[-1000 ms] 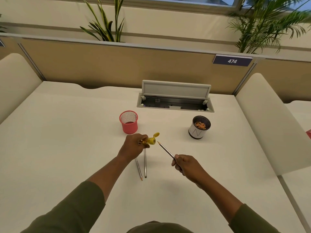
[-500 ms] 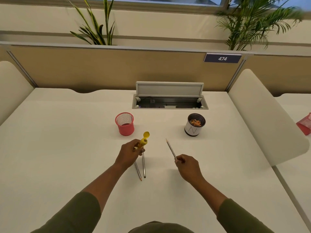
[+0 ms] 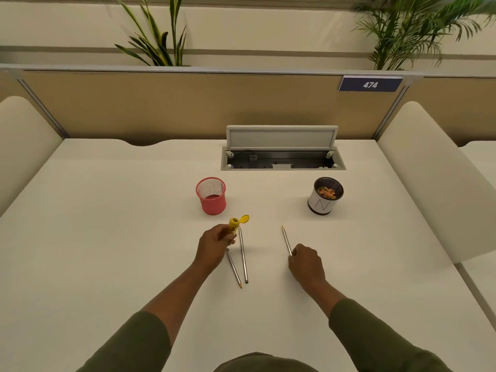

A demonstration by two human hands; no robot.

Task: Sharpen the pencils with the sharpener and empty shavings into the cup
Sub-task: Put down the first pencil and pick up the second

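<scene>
The left hand (image 3: 214, 247) is closed around the yellow sharpener (image 3: 233, 225), lid flipped open; the right hand (image 3: 306, 261) pinches a pointed pencil (image 3: 286, 240). Both sit nearer than the shavings cup (image 3: 324, 196), which already holds curls. Two pencils (image 3: 243, 257) beside the sharpener seemingly await sharpening.

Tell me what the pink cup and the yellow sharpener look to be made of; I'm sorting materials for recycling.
Pink cup: likely metal wire mesh with a matte pink coating, since a fine grid shows on its inner wall. Yellow sharpener in the left hand: probably glossy moulded plastic, with a flip lid hinged open; the blade isn't visible.
</scene>
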